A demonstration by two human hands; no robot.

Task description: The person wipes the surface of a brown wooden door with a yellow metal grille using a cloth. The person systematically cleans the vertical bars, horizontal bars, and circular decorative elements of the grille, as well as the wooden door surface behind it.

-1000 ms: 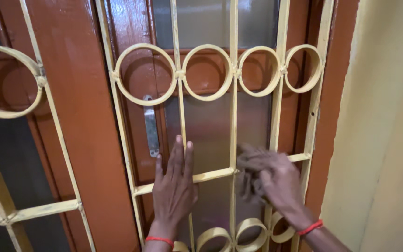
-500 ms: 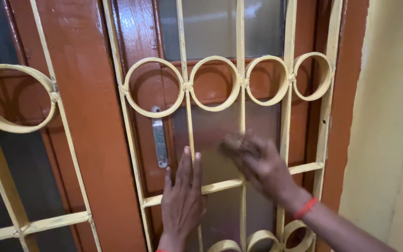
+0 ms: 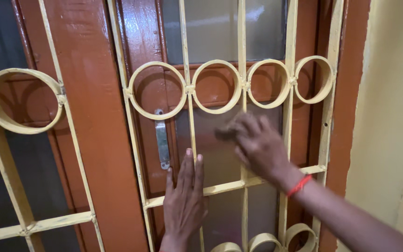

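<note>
Left hand [image 3: 184, 200]: open and flat, fingers together and pointing up, palm pressed against the cream-yellow metal grille [image 3: 190, 100] where an upright bar crosses a horizontal one, holding nothing. Right hand [image 3: 257, 142]: red thread at the wrist, fingers curled over a dark cloth [image 3: 225, 133], only partly visible and blurred, pressed to the frosted glass pane [image 3: 215, 154] just below the grille's row of rings. Surroundings: glossy red-brown wooden door frame [image 3: 94, 140], small metal latch plate [image 3: 163, 140] left of the pane, pale yellow wall [image 3: 392, 116] at right
</note>
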